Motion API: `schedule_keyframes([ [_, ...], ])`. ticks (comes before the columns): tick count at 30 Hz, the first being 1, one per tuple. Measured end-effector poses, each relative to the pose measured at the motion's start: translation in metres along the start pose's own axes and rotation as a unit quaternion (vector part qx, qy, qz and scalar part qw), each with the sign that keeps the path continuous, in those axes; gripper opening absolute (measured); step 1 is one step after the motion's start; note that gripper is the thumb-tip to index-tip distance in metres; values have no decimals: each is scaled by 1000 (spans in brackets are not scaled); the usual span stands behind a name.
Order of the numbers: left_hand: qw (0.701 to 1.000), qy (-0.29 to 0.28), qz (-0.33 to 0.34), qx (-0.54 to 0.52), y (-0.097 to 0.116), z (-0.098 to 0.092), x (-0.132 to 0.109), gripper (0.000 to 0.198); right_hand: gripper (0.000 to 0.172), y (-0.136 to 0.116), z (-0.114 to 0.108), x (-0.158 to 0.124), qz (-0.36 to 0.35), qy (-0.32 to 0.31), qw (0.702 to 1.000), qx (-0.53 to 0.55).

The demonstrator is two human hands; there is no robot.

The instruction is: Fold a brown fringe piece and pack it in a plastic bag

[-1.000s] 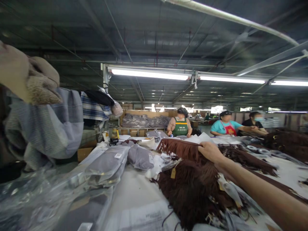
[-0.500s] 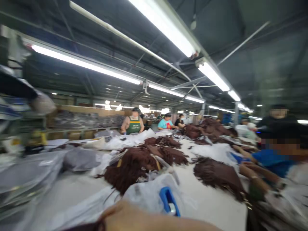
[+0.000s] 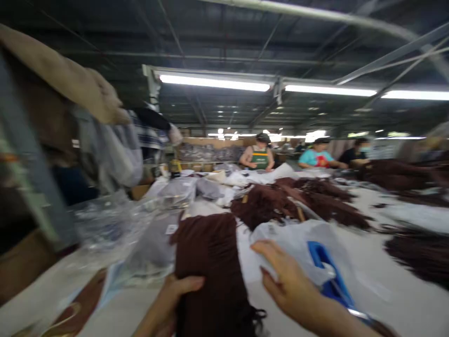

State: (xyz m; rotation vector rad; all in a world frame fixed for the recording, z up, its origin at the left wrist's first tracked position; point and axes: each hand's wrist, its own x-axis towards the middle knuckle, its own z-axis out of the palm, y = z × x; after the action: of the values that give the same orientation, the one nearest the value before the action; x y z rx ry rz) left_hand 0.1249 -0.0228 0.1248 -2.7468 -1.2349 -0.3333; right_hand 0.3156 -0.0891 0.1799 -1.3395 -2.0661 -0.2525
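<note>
A folded dark brown scarf [image 3: 213, 262] with loose fringe along its right side stands raised above the table in front of me. My left hand [image 3: 175, 295] grips its lower left edge, thumb across the front and fingers hidden behind. To the right of it, my right hand [image 3: 286, 281] is open, thumb and fingers apart, over a white plastic bag [image 3: 280, 231]. A blue tape dispenser [image 3: 329, 271] lies on that bag, just beyond my right wrist. Behind the scarf sits a heap of brown fringed scarves [image 3: 263, 203].
Bagged grey goods [image 3: 154, 243] and crumpled clear bags [image 3: 108, 224] lie on the left of the white table [image 3: 403, 299]. More brown scarves [image 3: 421, 252] are piled at right. Garments hang [image 3: 108, 145] beside a grey post [image 3: 38, 154]. A co-worker in a green apron [image 3: 259, 157] stands across the table.
The view has swung left. A forearm crossed the bottom before; now both hands show, and the left one holds up a folded brown scarf.
</note>
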Motion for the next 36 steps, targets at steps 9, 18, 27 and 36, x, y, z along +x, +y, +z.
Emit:
schedule_keyframes([
  [9,640,-215,-217,-705,3,-37,3,40,83,4,-22,86,-244,-169,948,-113],
  [18,745,-404,-129,-515,-20,-43,-3,45,30,19,12,40,72,-493,857,130],
  [27,861,-404,-101,-292,-48,-30,-25,33,36,55,7,8,164,-480,818,270],
  [36,975,-198,-65,78,-48,-106,10,21,15,55,-16,36,31,-344,939,1],
])
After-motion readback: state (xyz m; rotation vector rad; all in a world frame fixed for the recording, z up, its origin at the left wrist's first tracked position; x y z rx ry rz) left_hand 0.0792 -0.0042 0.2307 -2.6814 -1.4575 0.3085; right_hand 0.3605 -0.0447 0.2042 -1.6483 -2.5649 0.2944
